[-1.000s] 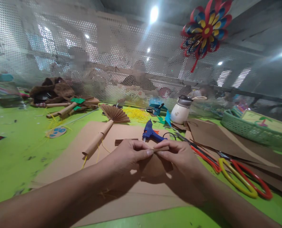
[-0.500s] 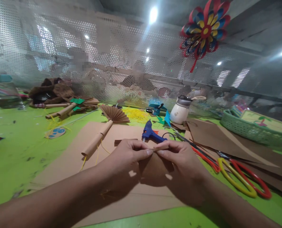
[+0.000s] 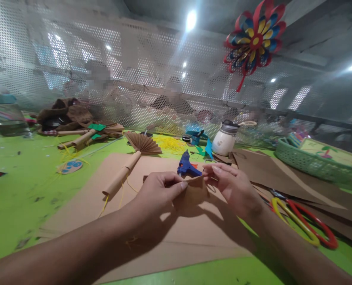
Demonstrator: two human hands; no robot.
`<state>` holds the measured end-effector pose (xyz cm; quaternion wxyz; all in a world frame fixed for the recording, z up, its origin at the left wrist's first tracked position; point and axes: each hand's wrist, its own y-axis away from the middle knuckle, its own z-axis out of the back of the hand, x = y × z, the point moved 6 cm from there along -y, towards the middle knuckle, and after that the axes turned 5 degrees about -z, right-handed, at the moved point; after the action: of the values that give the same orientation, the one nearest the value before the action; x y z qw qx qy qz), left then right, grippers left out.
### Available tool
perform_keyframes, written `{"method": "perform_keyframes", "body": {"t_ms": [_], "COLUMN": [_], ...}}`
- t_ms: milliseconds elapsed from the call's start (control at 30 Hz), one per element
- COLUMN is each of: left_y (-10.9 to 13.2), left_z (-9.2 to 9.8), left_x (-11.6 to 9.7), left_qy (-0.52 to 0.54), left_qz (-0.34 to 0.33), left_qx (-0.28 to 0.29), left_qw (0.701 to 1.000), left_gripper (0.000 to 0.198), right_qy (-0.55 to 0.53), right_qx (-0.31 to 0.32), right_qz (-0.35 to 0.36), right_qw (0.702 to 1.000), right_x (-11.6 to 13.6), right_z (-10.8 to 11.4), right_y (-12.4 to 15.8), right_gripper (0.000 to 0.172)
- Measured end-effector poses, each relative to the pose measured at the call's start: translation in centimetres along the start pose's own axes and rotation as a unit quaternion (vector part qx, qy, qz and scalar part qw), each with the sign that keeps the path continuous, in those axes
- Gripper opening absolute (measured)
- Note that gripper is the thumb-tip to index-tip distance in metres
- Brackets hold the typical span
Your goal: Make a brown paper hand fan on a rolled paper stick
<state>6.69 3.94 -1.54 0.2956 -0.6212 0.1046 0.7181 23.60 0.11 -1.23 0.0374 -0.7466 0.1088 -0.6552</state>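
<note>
My left hand (image 3: pixel 165 190) pinches a small brown paper piece (image 3: pixel 195 190) between thumb and fingers, above a large tan paper sheet (image 3: pixel 152 249). The piece's upper edge is folded. At its right end, my right hand (image 3: pixel 227 186) has its fingers loosely bent and apart; whether the fingertips touch the paper is not clear. Just behind lies a blue glue gun (image 3: pixel 187 164), its handle partly hidden by my right hand. To the left, a pleated paper fan (image 3: pixel 143 142) tops a rolled paper handle (image 3: pixel 122 174) with yellow string.
On the right are scissors (image 3: pixel 306 223) with red and yellow handles, brown paper sheets (image 3: pixel 267 170) and a green basket (image 3: pixel 318 162). Farther back stand a white jar (image 3: pixel 224 140) and yellow shreds (image 3: pixel 170 143). A plastic container (image 3: pixel 6 114) is at far left; a paper flower (image 3: pixel 255 39) hangs above.
My right hand has loosened from its pinch on the paper and shifted slightly right and up. My left hand keeps its hold, with only a small movement.
</note>
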Motion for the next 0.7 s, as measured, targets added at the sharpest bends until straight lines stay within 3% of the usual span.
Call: {"method": "perform_keyframes", "body": {"t_ms": [133,267,400,533,700], "left_y": [0.5,1.0,1.2,1.1,0.4], "left_z": [-0.3,-0.7,-1.4,-1.6,-0.9], "left_x": [-2.0,-3.2,-2.9,-1.5,-1.0], "left_qy": [-0.11,-0.151,-0.12,-0.051,-0.084], "left_qz": [-0.088,-0.12,-0.109,-0.049,-0.032], "left_qx": [0.004,0.017,0.023,0.008,0.034], "left_qw": [0.99,0.981,0.987,0.997,0.995], "left_gripper": [0.016,0.021,0.019,0.018,0.016], "right_qy": [0.11,0.158,0.162,0.136,0.128], "right_qx": [0.022,0.027,0.002,-0.006,0.004], "right_qz": [-0.014,-0.037,-0.031,-0.048,-0.045], "right_qw": [0.994,0.986,0.986,0.989,0.991], "right_x": [0.1,0.1,0.3,-0.2,-0.6], "right_z": [-1.8,-2.9,-2.4,-1.7,-1.4], "right_y": [0.8,1.5,1.6,1.2,1.0], "right_gripper": [0.022,0.015,0.012,0.012,0.012]}}
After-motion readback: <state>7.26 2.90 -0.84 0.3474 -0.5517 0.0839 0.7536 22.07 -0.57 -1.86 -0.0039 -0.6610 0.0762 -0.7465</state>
